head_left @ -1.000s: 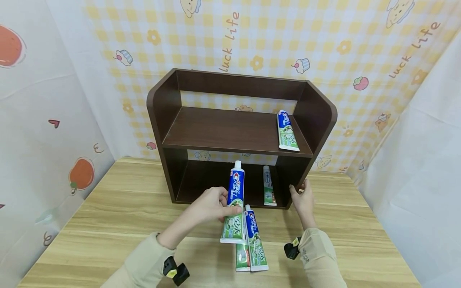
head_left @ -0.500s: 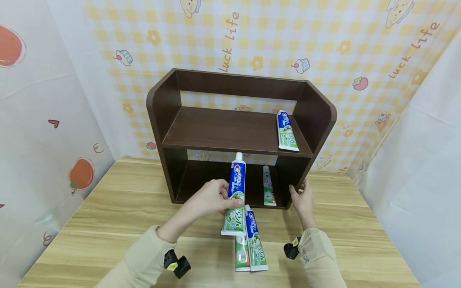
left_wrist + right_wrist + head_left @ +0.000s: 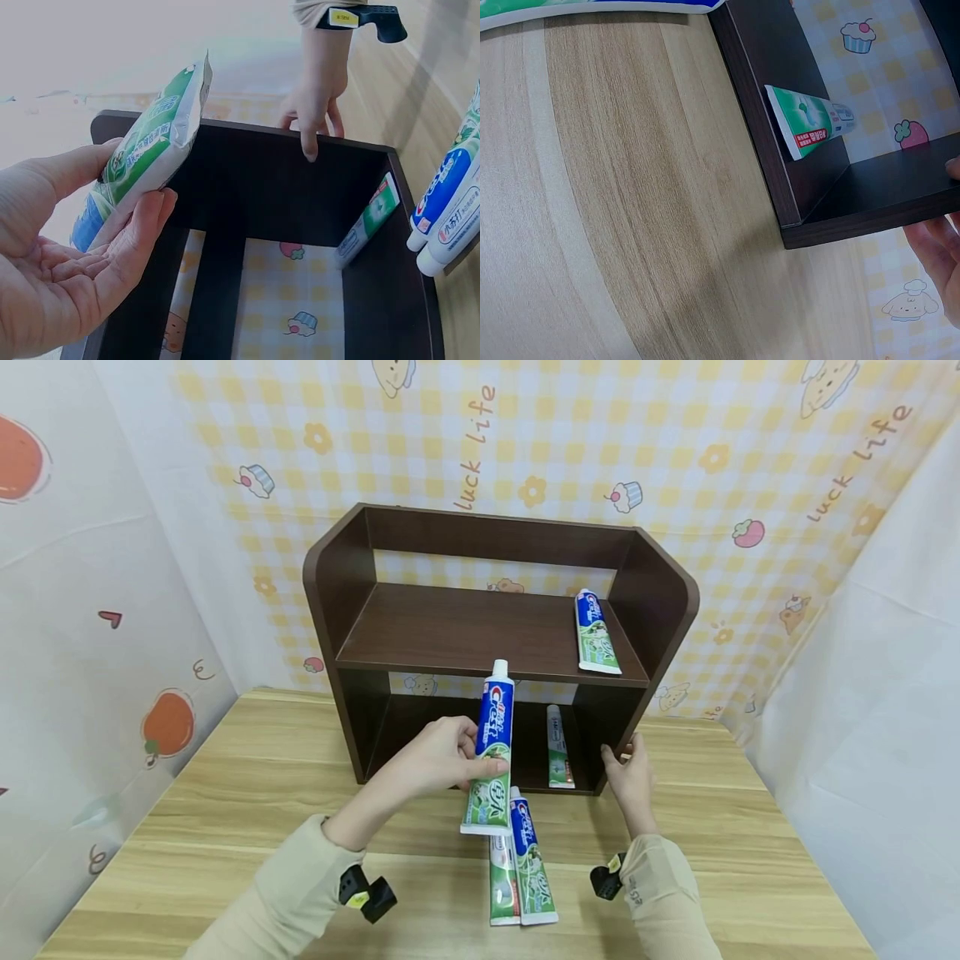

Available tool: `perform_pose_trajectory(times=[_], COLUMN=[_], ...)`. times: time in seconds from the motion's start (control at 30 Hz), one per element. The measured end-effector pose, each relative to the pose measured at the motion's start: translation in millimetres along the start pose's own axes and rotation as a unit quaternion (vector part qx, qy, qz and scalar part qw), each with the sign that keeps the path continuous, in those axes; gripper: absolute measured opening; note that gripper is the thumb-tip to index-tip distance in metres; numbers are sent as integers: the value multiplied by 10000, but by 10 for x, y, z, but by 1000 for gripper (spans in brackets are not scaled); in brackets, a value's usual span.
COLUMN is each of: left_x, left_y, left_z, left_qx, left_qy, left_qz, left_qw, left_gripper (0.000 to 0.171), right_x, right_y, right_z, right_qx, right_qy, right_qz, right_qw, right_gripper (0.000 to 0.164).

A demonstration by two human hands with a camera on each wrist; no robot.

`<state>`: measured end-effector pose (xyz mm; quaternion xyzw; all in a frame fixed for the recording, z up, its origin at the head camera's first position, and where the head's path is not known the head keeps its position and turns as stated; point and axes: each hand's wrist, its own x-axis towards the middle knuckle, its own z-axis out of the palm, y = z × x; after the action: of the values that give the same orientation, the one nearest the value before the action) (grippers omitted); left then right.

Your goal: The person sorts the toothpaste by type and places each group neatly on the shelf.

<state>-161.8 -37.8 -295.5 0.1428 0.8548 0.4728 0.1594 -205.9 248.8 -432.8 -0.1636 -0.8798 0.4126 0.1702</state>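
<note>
My left hand pinches a blue and green Crest toothpaste tube, thumb across its front, cap up. It is held in front of the dark brown shelf, overlapping the edge of the upper board in the head view. My right hand grips the shelf's right side panel near the bottom, thumb inside and fingers outside. Another Crest tube lies on the upper board at the right. On the lower board rests a grey and green toothpaste tube, also visible in the right wrist view.
Two more tubes lie side by side on the wooden table before the shelf: a Crest tube and a green and white tube, its top hidden behind the held one. A patterned cloth hangs behind.
My left hand has raised the Crest tube, moving it up and slightly right, away from the two on the table. The right hand stays at the side panel.
</note>
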Motion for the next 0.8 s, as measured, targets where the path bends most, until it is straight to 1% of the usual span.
perform_pose_trajectory(times=[0.17, 0.4, 0.57, 0.8], left_x=[20, 65, 101, 127], left_y=[27, 48, 82, 130], left_z=[-24, -94, -151, -201], left_qx=[48, 241, 354, 383], left_qy=[-10, -36, -20, -32], left_qz=[43, 214, 238, 302], left_qw=[10000, 9995, 9991, 9988], left_gripper=[50, 51, 52, 51], right_x=[5, -6, -12, -12], right_y=[-4, -13, -24, -14], right_z=[-3, 6, 4, 4], right_qx=[16, 63, 49, 69], right_qy=[44, 103, 117, 125], right_qz=[-43, -55, -64, -85], right_qw=[10000, 9999, 9999, 9999], right_gripper=[22, 21, 21, 20])
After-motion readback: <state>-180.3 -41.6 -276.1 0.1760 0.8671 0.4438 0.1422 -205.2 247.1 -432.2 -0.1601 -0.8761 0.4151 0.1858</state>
